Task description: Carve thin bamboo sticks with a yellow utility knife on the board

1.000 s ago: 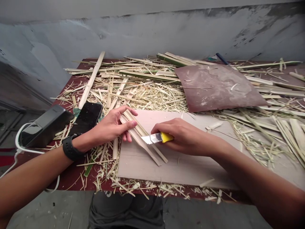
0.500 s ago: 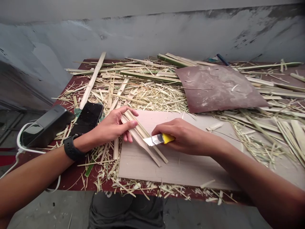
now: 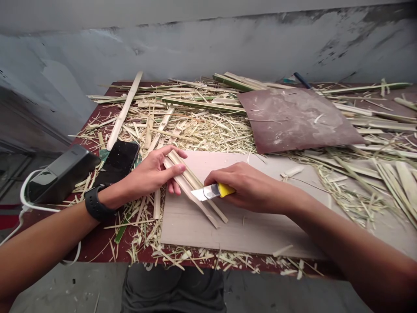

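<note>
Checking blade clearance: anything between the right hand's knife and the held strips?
Nothing visible: the blade overlaps the strips in view; contact is unclear. The left hand grips them farther up, apart from the blade.

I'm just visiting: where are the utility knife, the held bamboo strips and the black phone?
Utility knife (image 3: 211, 191): head view, on the metal section behind its blade.
Held bamboo strips (image 3: 185, 187): head view, on the left strip's pale face.
Black phone (image 3: 122, 157): head view, on its dark flat face.
</note>
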Demonstrator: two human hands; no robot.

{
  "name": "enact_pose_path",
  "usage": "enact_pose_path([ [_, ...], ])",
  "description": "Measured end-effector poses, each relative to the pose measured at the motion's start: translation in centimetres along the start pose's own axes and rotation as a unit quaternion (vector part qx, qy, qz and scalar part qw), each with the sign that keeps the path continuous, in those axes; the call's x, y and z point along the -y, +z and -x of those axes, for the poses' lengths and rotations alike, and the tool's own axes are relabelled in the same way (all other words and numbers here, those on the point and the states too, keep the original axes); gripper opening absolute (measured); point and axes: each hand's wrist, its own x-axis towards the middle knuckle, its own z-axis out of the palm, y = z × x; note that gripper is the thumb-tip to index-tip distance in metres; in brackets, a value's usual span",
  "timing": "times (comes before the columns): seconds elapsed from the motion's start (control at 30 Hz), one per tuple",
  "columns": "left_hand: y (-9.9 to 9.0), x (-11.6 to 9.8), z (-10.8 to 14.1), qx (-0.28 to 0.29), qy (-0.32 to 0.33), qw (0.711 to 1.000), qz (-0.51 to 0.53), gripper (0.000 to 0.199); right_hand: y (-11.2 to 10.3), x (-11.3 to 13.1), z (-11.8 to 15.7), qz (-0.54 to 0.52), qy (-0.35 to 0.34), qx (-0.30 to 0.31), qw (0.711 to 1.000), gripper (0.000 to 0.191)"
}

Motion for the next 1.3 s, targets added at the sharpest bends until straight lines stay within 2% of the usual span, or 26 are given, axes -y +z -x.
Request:
enact_pose_path([
  [0.17,0.1,-0.3,0.0,-0.007,-0.007,1.0,-0.012,0.023,-0.3,-0.1,0.1,0.007,0.005,-0.01,1.0,0.026],
  [0.4,0.1,-0.6,0.2,-0.025,-0.003,0.999,-0.028,0.032,-0.8,-1.4,0.5,0.047,0.014,-0.053,0.997,0.007],
  [0.53,0.1,-0.6,0.3,-0.049,0.01,0.998,-0.027,0.043,-0.7,-1.6,0.6,0.06,0.016,-0.099,0.993,0.014],
  [0.63,0.0,-0.5,0.3,-0.065,0.025,0.997,-0.03,0.044,-0.8,-1.6,0.5,0.056,-0.002,-0.115,0.992,0.012],
  [0.77,-0.1,-0.5,0.2,-0.085,0.039,0.995,-0.035,0.036,-1.1,-1.7,0.3,0.062,-0.027,-0.093,0.993,0.015],
  [0.97,-0.1,-0.3,0.2,-0.092,0.052,0.994,-0.036,0.026,-1.7,-1.5,0.6,0.205,-0.048,-0.073,0.975,0.032],
  [1.1,-0.1,-0.1,0.3,-0.092,0.042,0.993,-0.053,0.013,-1.8,-1.1,0.7,0.238,-0.045,-0.037,0.97,0.042],
  [1.3,0.2,-0.3,0.3,-0.1,0.031,0.993,-0.061,0.007,-1.3,-1.1,0.7,0.266,-0.027,-0.009,0.964,0.043],
])
